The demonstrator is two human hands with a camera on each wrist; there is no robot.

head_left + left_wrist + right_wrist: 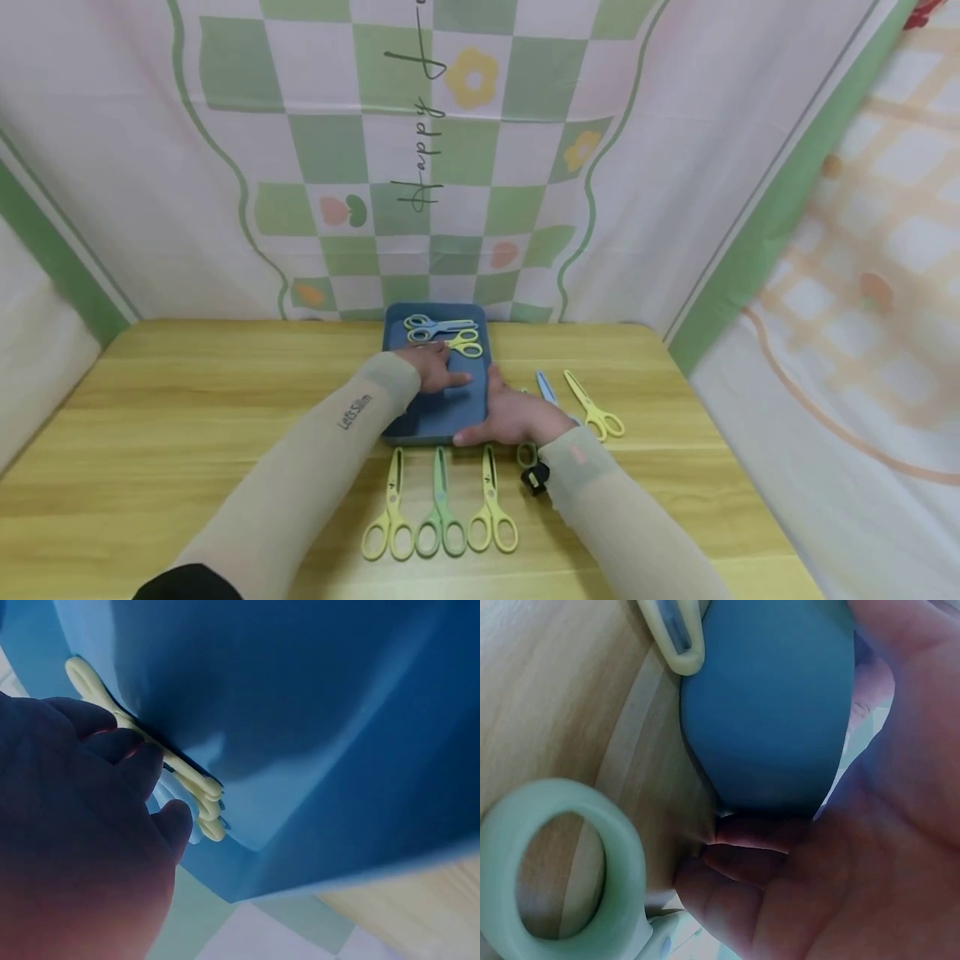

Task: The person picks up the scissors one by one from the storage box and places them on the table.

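Inside a blue tray [447,414], my left hand [431,367] reaches over a pair of yellow scissors [467,343], fingertips touching them and thumb stretched to the right. The left wrist view shows these scissors [187,769] against the tray, partly behind the fingers. Farther back in the tray lie blue scissors [438,327]. My right hand [517,415] holds the tray's near right corner, thumb along the front and fingers against the side wall. Green scissors [527,454] lie partly hidden under the right wrist, one loop showing large in the right wrist view.
In front of the tray lie yellow scissors [390,508], green scissors [440,508] and another yellow pair [491,508], in a row. Right of my right hand are blue scissors [546,387], partly covered, and yellow scissors [594,407]. A checkered curtain [465,150] hangs behind the wooden table [225,400].
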